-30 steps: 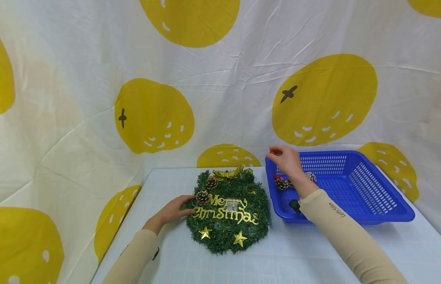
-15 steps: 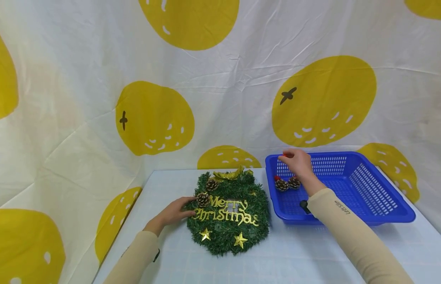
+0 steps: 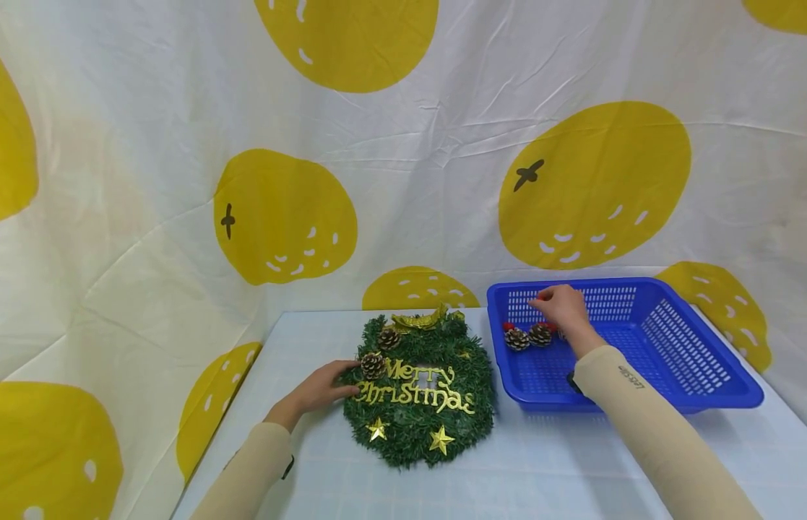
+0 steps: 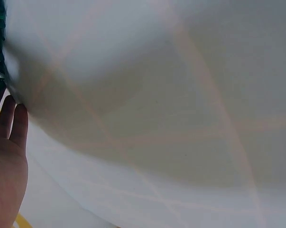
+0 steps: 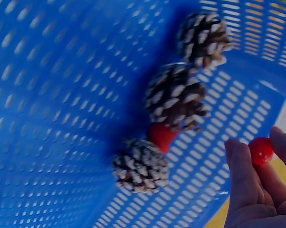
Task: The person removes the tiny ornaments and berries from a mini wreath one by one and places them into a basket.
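My left hand [image 3: 318,386] rests against the left edge of a green Christmas wreath [image 3: 410,437], beside a pine cone [image 3: 373,365]. In the left wrist view its fingers [image 4: 19,126] look fairly straight where they meet the greenery. Gold "Merry Christmas" lettering [image 3: 416,396] spans the wreath's middle, with gold stars [image 3: 441,440] below. Over the blue basket [image 3: 689,403], my right hand [image 3: 564,307] pinches a small red ball [image 5: 262,151] between thumb and fingers. Beneath lie frosted pine cones [image 5: 141,165] and another red ball [image 5: 161,135], partly hidden between them.
The basket stands at the right of a table [image 3: 377,498] covered with a pale checked cloth. Behind hangs a white curtain [image 3: 410,195] with yellow fruit prints. A gold bow [image 3: 419,320] tops the wreath.
My right hand has moved rightward from the basket's left rim to over its inside, still pinching the red ball. More pine cones have come into view. My left hand stays at the wreath.
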`<state>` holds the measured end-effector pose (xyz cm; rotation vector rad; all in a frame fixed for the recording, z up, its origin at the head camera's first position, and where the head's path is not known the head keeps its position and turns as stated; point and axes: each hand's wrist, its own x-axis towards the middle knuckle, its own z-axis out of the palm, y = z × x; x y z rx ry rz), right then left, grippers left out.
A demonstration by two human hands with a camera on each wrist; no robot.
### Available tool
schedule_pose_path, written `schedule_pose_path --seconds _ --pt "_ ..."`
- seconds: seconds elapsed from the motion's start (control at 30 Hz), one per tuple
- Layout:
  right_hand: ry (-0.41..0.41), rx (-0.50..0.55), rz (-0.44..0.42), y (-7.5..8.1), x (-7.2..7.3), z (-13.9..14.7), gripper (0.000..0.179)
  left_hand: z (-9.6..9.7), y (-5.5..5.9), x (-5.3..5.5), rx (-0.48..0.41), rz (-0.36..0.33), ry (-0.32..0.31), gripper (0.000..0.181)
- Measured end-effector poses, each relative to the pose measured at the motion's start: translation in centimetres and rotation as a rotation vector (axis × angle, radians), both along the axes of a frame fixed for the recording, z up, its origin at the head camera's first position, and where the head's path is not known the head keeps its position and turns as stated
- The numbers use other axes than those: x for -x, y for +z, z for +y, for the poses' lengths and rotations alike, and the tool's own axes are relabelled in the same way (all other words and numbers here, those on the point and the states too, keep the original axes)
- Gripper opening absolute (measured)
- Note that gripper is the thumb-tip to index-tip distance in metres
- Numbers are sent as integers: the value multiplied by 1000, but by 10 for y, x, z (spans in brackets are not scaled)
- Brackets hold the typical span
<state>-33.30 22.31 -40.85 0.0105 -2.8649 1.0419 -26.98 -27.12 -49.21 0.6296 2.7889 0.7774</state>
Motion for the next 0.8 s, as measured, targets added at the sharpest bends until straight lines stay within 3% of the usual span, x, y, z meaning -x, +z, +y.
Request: schedule_pose_path --seconds 0.17,0.47,0.8 --pt "1 -52 -14 -6 1 5 37 0 1 0 -1 6 -1 65" --pt "-2 -57 -36 -8 2 5 38 2 2 0 2 -2 0 65" --pt "52 16 13 7 1 -6 51 1 1 -1 -3 -2 1 65"
